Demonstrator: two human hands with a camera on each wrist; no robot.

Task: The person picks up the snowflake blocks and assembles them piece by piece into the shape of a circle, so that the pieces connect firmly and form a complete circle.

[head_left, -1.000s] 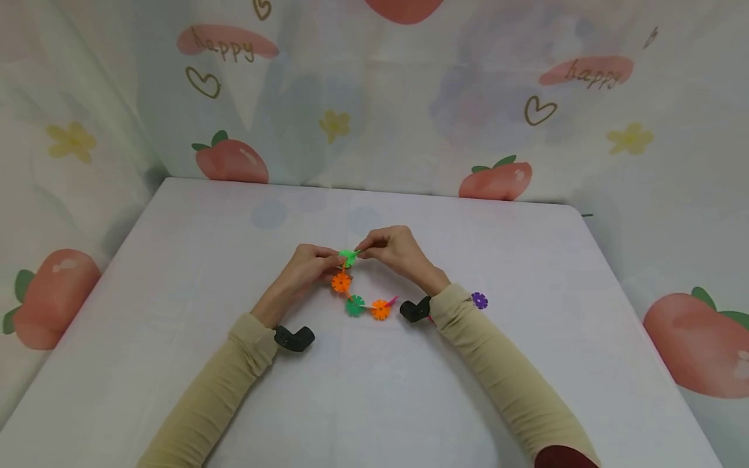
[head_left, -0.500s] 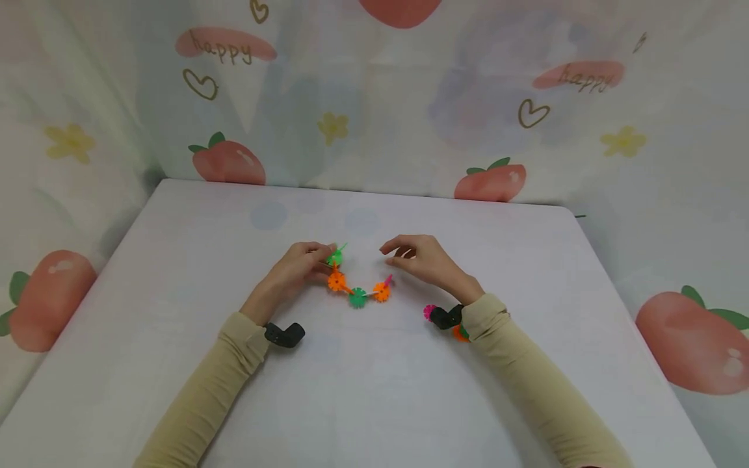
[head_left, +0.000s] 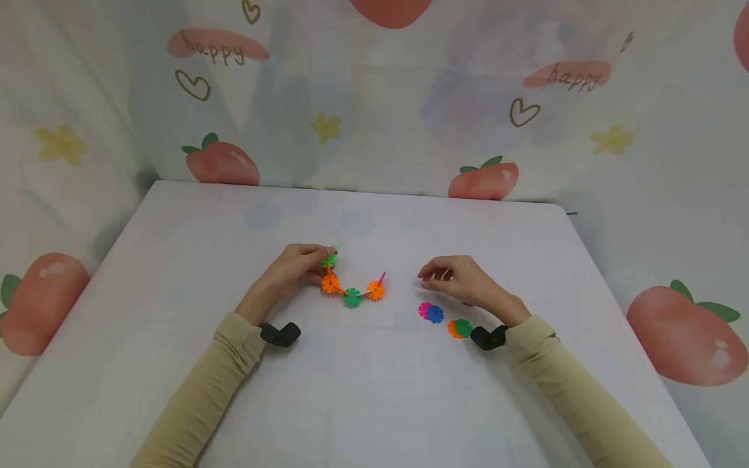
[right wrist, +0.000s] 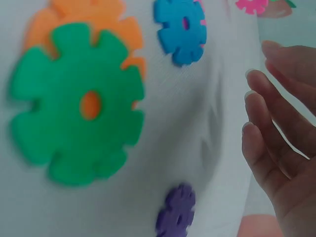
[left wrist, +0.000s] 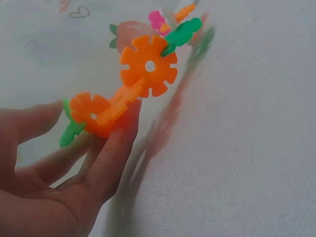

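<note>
My left hand (head_left: pixel 295 265) pinches the upper end of a curved chain of slotted plastic snowflake discs. Its light green end disc (head_left: pixel 328 261) lies at the fingertips. From there run orange discs (head_left: pixel 330 283), a dark green disc (head_left: pixel 352 298), a white one seen edge-on and another orange disc (head_left: pixel 376 290), with a pink disc (head_left: pixel 382 278) at the far end. In the left wrist view, fingers are also under an orange disc (left wrist: pixel 91 113). My right hand (head_left: pixel 462 279) hovers above the table with bent, relaxed fingers and holds nothing. Loose discs lie below it.
On the white table (head_left: pixel 351 390), a blue disc (head_left: pixel 435 314) overlaps a pink one (head_left: pixel 424 311), and a green disc (head_left: pixel 463 327) overlaps an orange one (head_left: pixel 453 330). A purple disc (right wrist: pixel 177 212) lies nearby. A printed curtain (head_left: pixel 374 97) hangs behind.
My right hand has let go of the chain's light green end and moved right, towards the loose discs, uncovering them. My left hand has shifted slightly left with the chain.
</note>
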